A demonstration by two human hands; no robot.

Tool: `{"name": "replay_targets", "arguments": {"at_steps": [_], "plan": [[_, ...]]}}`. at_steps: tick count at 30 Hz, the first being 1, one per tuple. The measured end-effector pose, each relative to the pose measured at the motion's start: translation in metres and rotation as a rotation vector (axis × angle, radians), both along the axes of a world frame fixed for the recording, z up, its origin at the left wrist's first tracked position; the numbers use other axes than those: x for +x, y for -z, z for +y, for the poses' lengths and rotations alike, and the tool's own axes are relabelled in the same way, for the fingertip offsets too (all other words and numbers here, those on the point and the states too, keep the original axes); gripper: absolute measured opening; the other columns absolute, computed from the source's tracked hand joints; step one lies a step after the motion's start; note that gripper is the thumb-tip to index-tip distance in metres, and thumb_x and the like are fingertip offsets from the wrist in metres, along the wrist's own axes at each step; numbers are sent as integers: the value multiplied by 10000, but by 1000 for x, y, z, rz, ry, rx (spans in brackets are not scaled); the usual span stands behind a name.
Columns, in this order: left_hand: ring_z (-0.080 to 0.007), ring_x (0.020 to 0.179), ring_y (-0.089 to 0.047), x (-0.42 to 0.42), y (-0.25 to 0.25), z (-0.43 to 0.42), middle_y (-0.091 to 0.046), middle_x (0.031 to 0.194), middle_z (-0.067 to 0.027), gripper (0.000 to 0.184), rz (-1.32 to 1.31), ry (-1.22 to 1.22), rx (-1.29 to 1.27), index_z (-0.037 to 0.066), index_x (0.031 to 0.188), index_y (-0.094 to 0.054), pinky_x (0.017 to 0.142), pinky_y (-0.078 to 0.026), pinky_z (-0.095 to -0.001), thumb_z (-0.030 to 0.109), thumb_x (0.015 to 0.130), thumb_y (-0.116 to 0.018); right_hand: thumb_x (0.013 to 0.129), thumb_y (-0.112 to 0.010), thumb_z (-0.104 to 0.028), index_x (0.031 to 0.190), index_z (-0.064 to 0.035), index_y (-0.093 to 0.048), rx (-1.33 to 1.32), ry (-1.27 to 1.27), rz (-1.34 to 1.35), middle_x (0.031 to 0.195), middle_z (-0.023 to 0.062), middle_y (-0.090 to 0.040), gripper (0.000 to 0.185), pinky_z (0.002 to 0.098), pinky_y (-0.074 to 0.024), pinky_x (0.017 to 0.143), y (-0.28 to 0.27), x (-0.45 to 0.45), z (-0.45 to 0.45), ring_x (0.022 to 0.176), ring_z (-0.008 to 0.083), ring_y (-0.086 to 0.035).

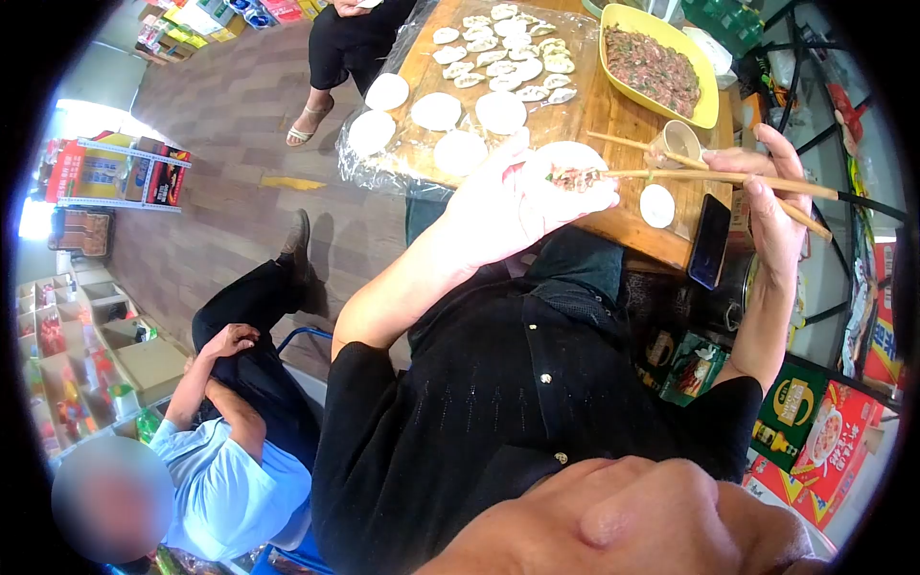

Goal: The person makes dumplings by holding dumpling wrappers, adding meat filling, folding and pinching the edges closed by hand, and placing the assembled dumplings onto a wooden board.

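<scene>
- Left hand (pixel 503 209): cupped palm-up on the wearer's side of the bowl (pixel 707 96), cradling wrapper (pixel 567 157) with meat (pixel 577 179) on it.
- Wrapper handling: looks light, limp, thin; probably a bit tacky, easy to tear under a hard poke. Best borne from below on palm and fingers, rim pinched clear of meat. Meat seems soft, moist, likely to smear.
- Right hand (pixel 774 196): fingers gripping two chopsticks (pixel 738 178), wearer's side of the bowl and off to its right; one tip at the meat, the other apart from it. Sticks look stiff and light; held well back from the tips.
- Phone (pixel 709 241): wearer's side of the bowl, at table edge; lone disc (pixel 656 206) lies left of it, nearer the bowl.
- Cup (pixel 677 141): just beside the bowl, wearer's side.
- Flat discs (pixel 437 112) and, farther off, dumplings (pixel 508 56): left of the bowl, on the table.
- Hard to tell: glare washes out the wrapper's edge against left palm; its underside hidden. Cup contents unclear. Bowl's far end near frame top. Seated person (pixel 235 498) blurred at head; another person, far left of the bowl, cut off above the legs.
</scene>
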State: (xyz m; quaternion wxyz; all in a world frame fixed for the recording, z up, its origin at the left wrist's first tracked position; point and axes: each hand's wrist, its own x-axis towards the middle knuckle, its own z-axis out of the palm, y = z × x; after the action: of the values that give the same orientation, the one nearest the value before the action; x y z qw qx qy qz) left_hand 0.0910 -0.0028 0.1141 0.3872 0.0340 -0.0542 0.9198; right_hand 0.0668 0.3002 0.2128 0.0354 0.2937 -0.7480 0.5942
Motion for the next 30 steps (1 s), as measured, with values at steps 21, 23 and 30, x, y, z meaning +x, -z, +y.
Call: {"name": "replay_targets", "arguments": {"at_steps": [21, 23, 30], "plan": [[-510, 1284, -404, -6, 2, 5, -411, 1348, -376, 669, -36, -59, -119, -141, 1319, -381, 1117, -347, -497, 453, 1020, -304, 946, -585, -174, 988, 17, -611, -149, 156, 37, 948, 201, -686, 197, 393, -513, 902, 2, -7, -24, 1007, 322, -650], [-506, 1285, -405, -7, 3, 5, -415, 1344, -374, 667, -45, -56, -98, -139, 1317, -384, 1117, -347, -497, 453, 1019, -315, 957, -569, -180, 993, 7, -607, -169, 160, 45, 943, 196, -685, 194, 402, -515, 909, 5, -8, -27, 1015, 333, -648], [-475, 1263, -449, -3, -8, 10, -470, 1309, -345, 635, -22, -105, -201, -127, 1270, -441, 1117, -350, -485, 426, 1038, -231, 981, -537, -183, 961, 29, -651, -215, 142, -119, 966, 184, -701, 241, 360, -526, 897, 21, -17, -47, 1029, 304, -661]]}}
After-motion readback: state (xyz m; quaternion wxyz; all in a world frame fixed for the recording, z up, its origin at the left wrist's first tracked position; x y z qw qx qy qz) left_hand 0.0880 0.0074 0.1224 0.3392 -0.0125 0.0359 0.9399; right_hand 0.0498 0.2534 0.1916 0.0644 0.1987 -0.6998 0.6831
